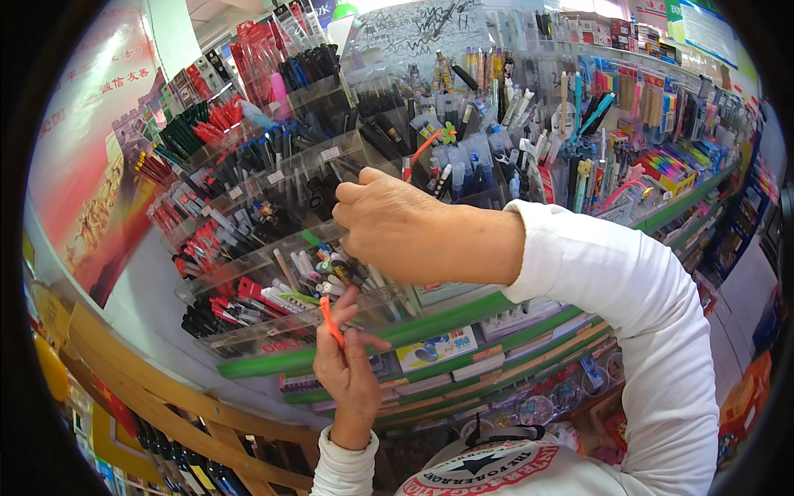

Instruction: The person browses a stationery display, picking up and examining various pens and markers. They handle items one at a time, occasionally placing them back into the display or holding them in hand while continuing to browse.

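My left hand [350, 372] is low in front of the display, pinching a thin, curved orange strip-like item [333, 322], possibly a novelty pen, between thumb and fingers. Higher and to the right, my right hand [397, 226] is bent over the clear acrylic pen rack [366, 146], back of the hand towards me. Its fingers are curled and their tips hidden, so I cannot tell whether it holds anything. Just below it, mixed pens and markers [329, 273] stand in a lower compartment. An orange bendy pen with a green flower top [448, 132] sticks out behind my right hand.
Red pens [226, 118] and black pens [310, 65] fill the upper tiers. A green shelf edge [298, 359] runs below the rack, above stacked stationery [477, 372]. To the lower left are a wooden rail [186, 397] and several bottles [186, 459]. More pen stock [670, 164] lies right.
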`<state>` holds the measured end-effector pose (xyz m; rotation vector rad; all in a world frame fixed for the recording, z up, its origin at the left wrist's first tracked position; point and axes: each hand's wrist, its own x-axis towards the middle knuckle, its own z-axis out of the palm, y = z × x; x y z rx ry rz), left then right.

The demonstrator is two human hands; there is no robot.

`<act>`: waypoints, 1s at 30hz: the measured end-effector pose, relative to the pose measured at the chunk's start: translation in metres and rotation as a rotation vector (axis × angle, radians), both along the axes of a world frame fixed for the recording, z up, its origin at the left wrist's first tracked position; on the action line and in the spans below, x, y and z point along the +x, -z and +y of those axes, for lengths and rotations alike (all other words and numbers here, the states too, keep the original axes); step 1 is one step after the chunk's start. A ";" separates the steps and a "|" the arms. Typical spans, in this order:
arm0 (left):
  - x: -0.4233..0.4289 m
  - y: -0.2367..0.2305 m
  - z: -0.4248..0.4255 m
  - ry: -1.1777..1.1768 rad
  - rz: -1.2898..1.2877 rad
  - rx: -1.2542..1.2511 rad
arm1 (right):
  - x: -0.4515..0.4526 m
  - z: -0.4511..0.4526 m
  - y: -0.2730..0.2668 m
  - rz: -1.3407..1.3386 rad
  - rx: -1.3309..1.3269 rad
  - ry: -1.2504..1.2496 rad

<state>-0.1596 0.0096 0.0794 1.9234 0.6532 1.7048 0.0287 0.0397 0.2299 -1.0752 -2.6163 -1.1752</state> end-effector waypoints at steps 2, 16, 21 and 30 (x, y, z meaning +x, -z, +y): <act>0.001 -0.001 0.000 0.014 0.010 -0.001 | 0.001 -0.001 0.000 -0.010 0.004 0.016; 0.005 0.004 0.001 0.045 0.079 0.057 | -0.001 -0.014 -0.014 -0.066 -0.131 0.064; 0.009 0.003 -0.001 0.129 0.020 -0.075 | 0.009 -0.009 -0.016 0.116 -0.277 0.006; 0.023 -0.013 -0.003 0.060 0.100 -0.083 | 0.036 -0.012 -0.010 0.488 -0.403 -0.209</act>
